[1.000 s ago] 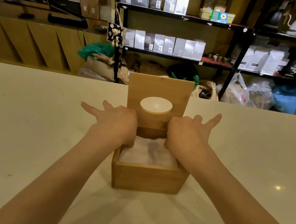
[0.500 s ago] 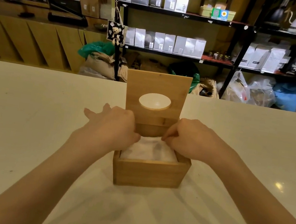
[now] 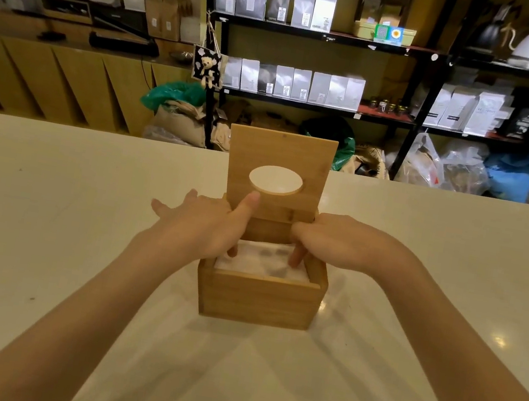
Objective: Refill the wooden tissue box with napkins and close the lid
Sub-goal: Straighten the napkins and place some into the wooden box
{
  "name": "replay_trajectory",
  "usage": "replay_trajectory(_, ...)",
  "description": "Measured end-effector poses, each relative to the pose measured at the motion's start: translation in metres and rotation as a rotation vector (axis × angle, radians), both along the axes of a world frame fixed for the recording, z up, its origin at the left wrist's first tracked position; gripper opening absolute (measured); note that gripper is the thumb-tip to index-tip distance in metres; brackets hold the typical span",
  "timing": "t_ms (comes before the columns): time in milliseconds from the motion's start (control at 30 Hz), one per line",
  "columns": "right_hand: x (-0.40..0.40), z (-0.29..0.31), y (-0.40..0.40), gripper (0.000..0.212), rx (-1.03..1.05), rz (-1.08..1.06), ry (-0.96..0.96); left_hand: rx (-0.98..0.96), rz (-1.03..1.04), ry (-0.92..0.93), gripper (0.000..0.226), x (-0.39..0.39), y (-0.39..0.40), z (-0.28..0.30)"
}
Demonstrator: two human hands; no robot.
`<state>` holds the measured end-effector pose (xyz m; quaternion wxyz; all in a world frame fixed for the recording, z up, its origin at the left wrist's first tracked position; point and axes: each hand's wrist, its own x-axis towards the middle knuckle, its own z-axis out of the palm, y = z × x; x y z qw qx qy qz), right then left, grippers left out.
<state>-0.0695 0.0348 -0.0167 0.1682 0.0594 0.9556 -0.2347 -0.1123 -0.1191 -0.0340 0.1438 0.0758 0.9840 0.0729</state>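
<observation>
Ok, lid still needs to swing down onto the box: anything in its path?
Yes. Both hands: the left hand and right hand have fingers pressed on the napkins inside the box, under the upright lid. Nothing else visible blocks it.

I can just make out "COFFEE" at the foot of the white stand-up pouch [image 3: 324,10]; every other label blurs for me.

Left hand [image 3: 206,229] and right hand [image 3: 336,243] palm-down, fingers [image 3: 295,259] pointing downward.

Both forearms bare, no sleeves; left grip [image 3: 206,229], right grip [image 3: 339,243] ungloved.
</observation>
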Motion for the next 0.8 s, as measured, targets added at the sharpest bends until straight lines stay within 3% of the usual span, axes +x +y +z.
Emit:
replay_trajectory(200, 0.005, 0.0, -0.003, 0.066, 0.014, 0.014, -0.02, -0.04, 0.0, -0.027, 0.089, 0.009, -0.002, -0.003)
replay_trajectory(367, 0.002, -0.011, -0.008, 0.058, 0.1, -0.051, -0.002, -0.048, 0.023, -0.006, 0.086, 0.017, -0.002, -0.002)
replay_trajectory(567, 0.01, 0.008, -0.005, 0.063, 0.02, 0.047, -0.076, -0.009, 0.031, -0.005, 0.09, 0.022, -0.005, 0.003)
replay_trajectory(667, 0.011, 0.001, -0.011, 0.058, 0.073, 0.001, -0.047, -0.025, 0.03, 0.039, 0.088, 0.032, -0.002, -0.001)
replay_trajectory(800, 0.02, -0.005, -0.021, 0.057, 0.319, -0.102, 0.001, -0.017, -0.002, 0.14, 0.085, 0.041, -0.002, -0.008)
